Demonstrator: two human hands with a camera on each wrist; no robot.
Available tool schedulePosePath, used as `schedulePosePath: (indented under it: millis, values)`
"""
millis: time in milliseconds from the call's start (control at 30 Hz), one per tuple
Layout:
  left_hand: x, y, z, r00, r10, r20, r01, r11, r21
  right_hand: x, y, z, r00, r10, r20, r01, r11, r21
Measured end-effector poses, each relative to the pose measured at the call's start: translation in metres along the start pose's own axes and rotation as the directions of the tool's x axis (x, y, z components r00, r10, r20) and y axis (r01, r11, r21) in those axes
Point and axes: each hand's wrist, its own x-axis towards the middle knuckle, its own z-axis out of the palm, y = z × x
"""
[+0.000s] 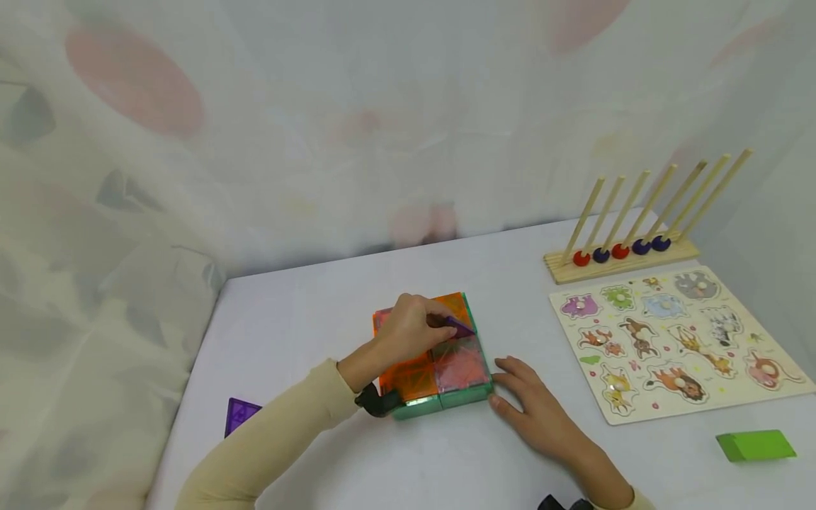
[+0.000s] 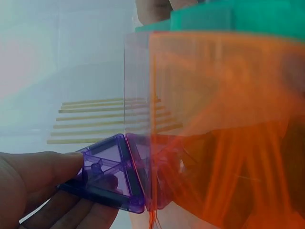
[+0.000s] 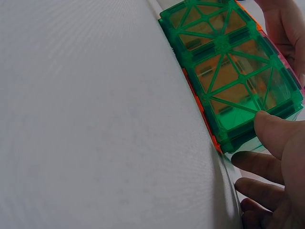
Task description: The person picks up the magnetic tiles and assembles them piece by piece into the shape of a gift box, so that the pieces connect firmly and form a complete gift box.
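Note:
My left hand (image 1: 408, 329) pinches a purple triangular magnetic tile (image 1: 460, 327) between thumb and fingers, over the top of a low box built of see-through magnetic tiles. Orange (image 1: 408, 375) and pink (image 1: 460, 365) squares form the box's top, and green tiles (image 3: 240, 76) its sides. In the left wrist view the purple tile (image 2: 107, 176) stands tilted, one edge at the shiny tile surface, which mirrors it. My right hand (image 1: 538, 414) rests at the box's near right corner, fingers extended. Its thumb (image 3: 269, 126) touches a green side tile in the right wrist view.
Another purple tile (image 1: 241, 414) lies to the left, partly behind my left sleeve. On the right are a wooden animal puzzle board (image 1: 685, 340), a wooden peg stand (image 1: 627, 265) with red and blue beads, and a green block (image 1: 756, 446). A draped cloth (image 1: 357, 127) rises behind the table.

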Motion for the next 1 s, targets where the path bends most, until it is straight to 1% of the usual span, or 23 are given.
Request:
schedulePosePath:
  millis: [167, 267, 333, 433, 500, 567, 600, 633, 667, 700, 733, 767, 800, 833, 900, 967, 1000]
  values:
    - [-0.002, 0.000, 0.001, 1.000, -0.004, -0.014, 0.005, 1.000, 0.007, 0.000, 0.000, -0.001, 1.000, -0.007, -0.003, 0.007, 1.000, -0.005]
    - [-0.002, 0.001, 0.002, 1.000, 0.001, -0.011, 0.000, 1.000, 0.011, 0.000, 0.000, -0.001, 1.000, -0.009, -0.008, 0.009, 1.000, -0.007]
    - [-0.002, 0.001, 0.001, 1.000, 0.003, 0.005, -0.003, 1.000, 0.008, 0.000, 0.000, -0.001, 1.000, -0.013, -0.011, 0.012, 1.000, -0.007]
    - [-0.002, 0.000, -0.002, 0.997, -0.001, 0.071, -0.002, 0.999, 0.035, -0.001, 0.000, -0.001, 1.000, -0.013, -0.013, 0.013, 1.000, -0.006]
    - [-0.003, -0.002, -0.007, 0.994, 0.008, 0.111, -0.014, 0.999, 0.051, 0.000, 0.000, -0.001, 1.000, -0.015, -0.009, 0.015, 1.000, -0.005]
    - [-0.006, -0.007, -0.016, 0.992, 0.029, 0.122, -0.036, 0.998, 0.060, 0.000, 0.000, -0.001, 1.000, -0.017, -0.006, 0.017, 1.000, -0.004]
    - [-0.007, -0.010, -0.022, 0.993, 0.040, 0.109, -0.047, 0.997, 0.060, 0.000, -0.001, -0.001, 1.000, -0.018, -0.005, 0.018, 1.000, -0.004]
    - [-0.010, -0.015, -0.028, 0.995, 0.048, 0.085, -0.053, 0.997, 0.057, 0.000, -0.001, -0.001, 1.000, -0.019, -0.003, 0.019, 1.000, -0.004]
    - [-0.014, -0.020, -0.036, 0.998, 0.039, 0.056, -0.042, 0.997, 0.062, 0.001, -0.002, 0.000, 1.000, -0.023, -0.003, 0.023, 1.000, -0.003]
    - [-0.018, -0.027, -0.044, 1.000, 0.017, 0.022, -0.019, 0.997, 0.076, 0.001, -0.002, 0.000, 1.000, -0.027, -0.004, 0.027, 1.000, -0.004]
    - [-0.024, -0.034, -0.053, 1.000, -0.017, -0.010, 0.018, 0.995, 0.095, 0.001, -0.003, 0.000, 1.000, -0.031, -0.005, 0.031, 1.000, -0.004]
    - [-0.031, -0.044, -0.062, 0.997, -0.066, -0.034, 0.070, 0.990, 0.126, 0.002, -0.003, 0.000, 0.999, -0.034, -0.006, 0.034, 0.999, -0.004]
    - [-0.040, -0.053, -0.071, 0.991, -0.123, -0.052, 0.130, 0.978, 0.162, 0.002, -0.003, 0.000, 0.999, -0.036, -0.007, 0.036, 0.999, -0.004]
    - [-0.051, -0.064, -0.079, 0.980, -0.191, -0.064, 0.200, 0.959, 0.200, 0.002, -0.003, 0.000, 0.999, -0.040, -0.008, 0.040, 0.999, -0.006]
    - [-0.075, -0.085, -0.095, 0.945, -0.316, -0.082, 0.326, 0.908, 0.264, 0.002, -0.003, 0.000, 0.999, -0.043, -0.011, 0.043, 0.999, -0.014]
    - [-0.101, -0.107, -0.106, 0.907, -0.409, -0.099, 0.419, 0.852, 0.315, 0.001, -0.002, -0.001, 0.999, -0.042, -0.011, 0.042, 0.999, -0.023]
    - [-0.114, -0.116, -0.110, 0.887, -0.447, -0.112, 0.458, 0.827, 0.326, 0.001, -0.001, -0.001, 0.999, -0.040, -0.009, 0.040, 0.999, -0.027]
